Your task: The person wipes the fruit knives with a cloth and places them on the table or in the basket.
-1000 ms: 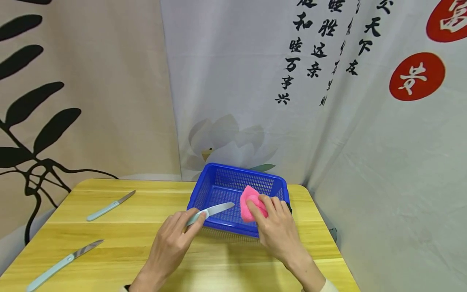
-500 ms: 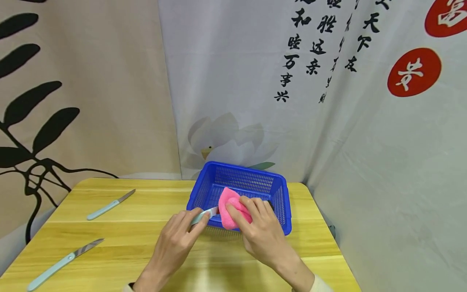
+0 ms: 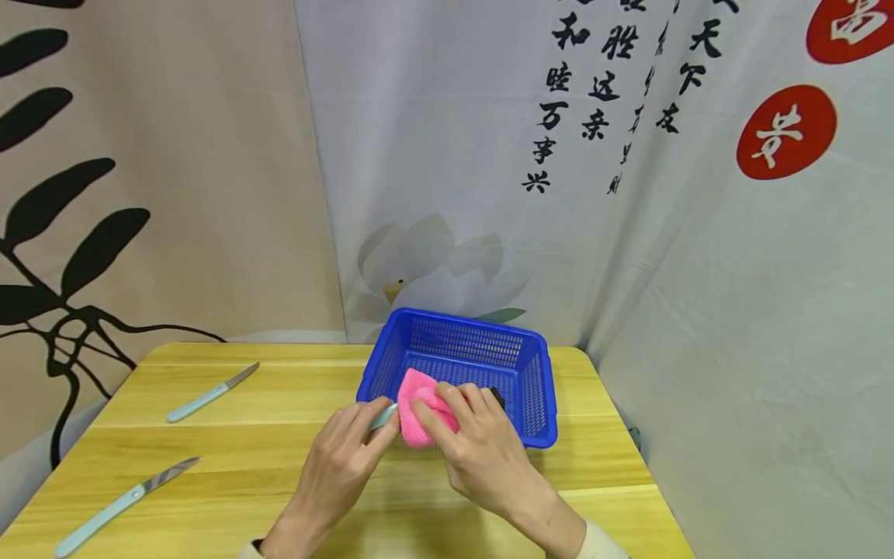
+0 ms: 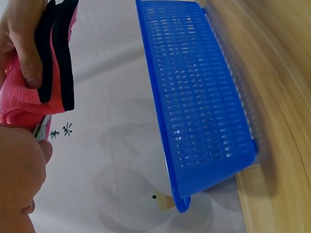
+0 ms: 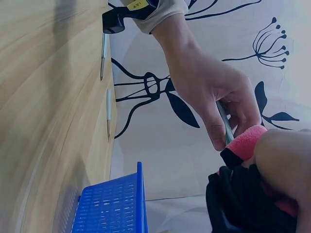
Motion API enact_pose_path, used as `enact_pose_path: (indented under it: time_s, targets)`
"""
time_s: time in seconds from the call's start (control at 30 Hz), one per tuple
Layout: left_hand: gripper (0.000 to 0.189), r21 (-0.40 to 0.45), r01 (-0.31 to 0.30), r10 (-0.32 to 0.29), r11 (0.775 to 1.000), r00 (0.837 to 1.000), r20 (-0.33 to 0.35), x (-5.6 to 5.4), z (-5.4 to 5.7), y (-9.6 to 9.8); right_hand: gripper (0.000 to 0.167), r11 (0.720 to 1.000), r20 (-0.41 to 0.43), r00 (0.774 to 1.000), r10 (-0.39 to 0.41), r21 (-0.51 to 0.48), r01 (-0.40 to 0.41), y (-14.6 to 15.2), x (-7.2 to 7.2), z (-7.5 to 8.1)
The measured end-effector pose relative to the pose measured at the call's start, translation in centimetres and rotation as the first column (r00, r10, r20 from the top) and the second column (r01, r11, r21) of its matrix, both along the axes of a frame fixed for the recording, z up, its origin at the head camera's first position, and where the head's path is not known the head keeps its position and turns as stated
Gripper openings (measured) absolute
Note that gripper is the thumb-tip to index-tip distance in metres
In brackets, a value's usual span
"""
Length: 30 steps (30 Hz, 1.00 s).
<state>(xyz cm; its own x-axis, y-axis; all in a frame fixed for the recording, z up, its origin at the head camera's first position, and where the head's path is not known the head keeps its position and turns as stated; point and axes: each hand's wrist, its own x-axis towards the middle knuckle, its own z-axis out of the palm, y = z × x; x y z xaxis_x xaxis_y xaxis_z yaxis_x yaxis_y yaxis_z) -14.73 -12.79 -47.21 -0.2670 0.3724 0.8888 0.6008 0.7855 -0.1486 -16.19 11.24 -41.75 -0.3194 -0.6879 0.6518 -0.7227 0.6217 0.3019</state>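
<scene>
By the blue basket, left hand is gripping a knife; right hand is pinching pink cloth, probably round the blade, needing slow, gentle wiping.

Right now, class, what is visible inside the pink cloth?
The knife in the left hand runs into the pink cloth, part of its handle showing outside. Its tip is hidden, and whatever lies deeper within the folds is covered.
</scene>
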Motion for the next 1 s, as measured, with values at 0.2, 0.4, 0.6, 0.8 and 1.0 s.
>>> enact_pose_path:
  time_s: [0.2,0.4,0.6,0.8,1.0]
  targets:
    - [0.037,0.001,-0.001,0.001,1.000,0.999,-0.036,-0.1,-0.1,-0.1,0.054,1.000,0.005,1.000,-0.020,-0.005,0.020,0.1,-0.3,0.0]
    - [0.037,-0.005,-0.009,0.008,1.000,0.997,-0.073,-0.2,-0.1,-0.1,0.054,0.999,0.038,0.998,-0.045,0.001,0.045,0.6,-0.6,0.1]
    - [0.037,-0.015,-0.023,0.023,1.000,0.999,-0.045,0.0,0.0,-0.4,0.055,0.997,0.055,0.996,-0.073,-0.017,0.074,1.6,-1.0,0.1]
    - [0.037,-0.020,-0.023,0.022,1.000,0.999,-0.042,-0.1,-0.1,-0.5,0.051,0.994,0.062,0.992,-0.106,-0.027,0.108,2.8,-1.5,-0.2]
    - [0.041,-0.014,-0.025,0.024,1.000,0.999,-0.022,-0.2,-0.1,-0.6,0.051,0.991,0.051,0.991,-0.128,-0.040,0.130,3.9,-2.0,-0.5]
